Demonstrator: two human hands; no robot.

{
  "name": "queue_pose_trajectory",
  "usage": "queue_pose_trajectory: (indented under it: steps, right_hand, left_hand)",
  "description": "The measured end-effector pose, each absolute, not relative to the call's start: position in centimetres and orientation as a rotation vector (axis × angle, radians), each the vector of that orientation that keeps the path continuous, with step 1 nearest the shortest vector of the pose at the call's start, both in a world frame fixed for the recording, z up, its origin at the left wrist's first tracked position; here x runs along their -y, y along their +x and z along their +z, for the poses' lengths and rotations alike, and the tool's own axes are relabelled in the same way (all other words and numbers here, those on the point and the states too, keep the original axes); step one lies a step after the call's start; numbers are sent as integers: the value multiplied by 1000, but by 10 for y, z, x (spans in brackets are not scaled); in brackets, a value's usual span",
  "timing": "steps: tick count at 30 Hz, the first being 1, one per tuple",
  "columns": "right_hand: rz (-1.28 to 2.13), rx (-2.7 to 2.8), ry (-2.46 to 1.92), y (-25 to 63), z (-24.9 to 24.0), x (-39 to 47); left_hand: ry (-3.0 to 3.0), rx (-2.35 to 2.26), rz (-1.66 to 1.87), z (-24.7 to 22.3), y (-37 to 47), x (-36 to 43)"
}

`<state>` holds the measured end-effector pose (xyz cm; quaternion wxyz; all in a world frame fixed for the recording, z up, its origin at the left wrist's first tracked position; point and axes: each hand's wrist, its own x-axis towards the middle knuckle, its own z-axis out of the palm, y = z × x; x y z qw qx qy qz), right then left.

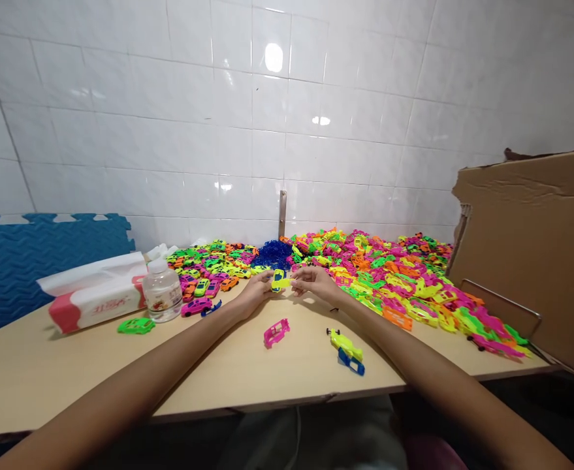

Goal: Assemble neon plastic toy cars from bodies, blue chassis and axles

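Note:
My left hand (256, 294) pinches a yellow toy car body (279, 277) with a blue insert in it, over the middle of the table. My right hand (316, 282) comes in from the other side. Its closed fingertips are at the right end of a flat yellow toy car part (283, 284), which lies against the body. Whether the two yellow parts are joined, I cannot tell. Nearer me on the table lie a pink car body (277, 333), a yellow car part (346, 346) with a black wheel axle, and a blue insert (351, 361).
Assembled toy cars (213, 258) cover the back left. Blue inserts (274, 253) are heaped at back centre, and a large pile of coloured car parts (389, 267) spreads right. A tissue pack (100, 297), bottle (162, 294) and green car body (136, 326) stand left; a cardboard box (536, 248) right.

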<state>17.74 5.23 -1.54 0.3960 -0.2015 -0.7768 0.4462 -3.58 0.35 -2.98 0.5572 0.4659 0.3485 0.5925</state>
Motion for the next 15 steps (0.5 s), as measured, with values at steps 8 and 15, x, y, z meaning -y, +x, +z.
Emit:
queue_pose_trajectory:
  steps: [8,15]
  right_hand:
    - [994,1898,-528,178,-10,-49]
    - [1083,1840,-509,178,-7,-49]
  left_hand:
    - [1119,-801,1388,-31,-35,-3]
    - [1201,-812,1356,-31,-33,-3]
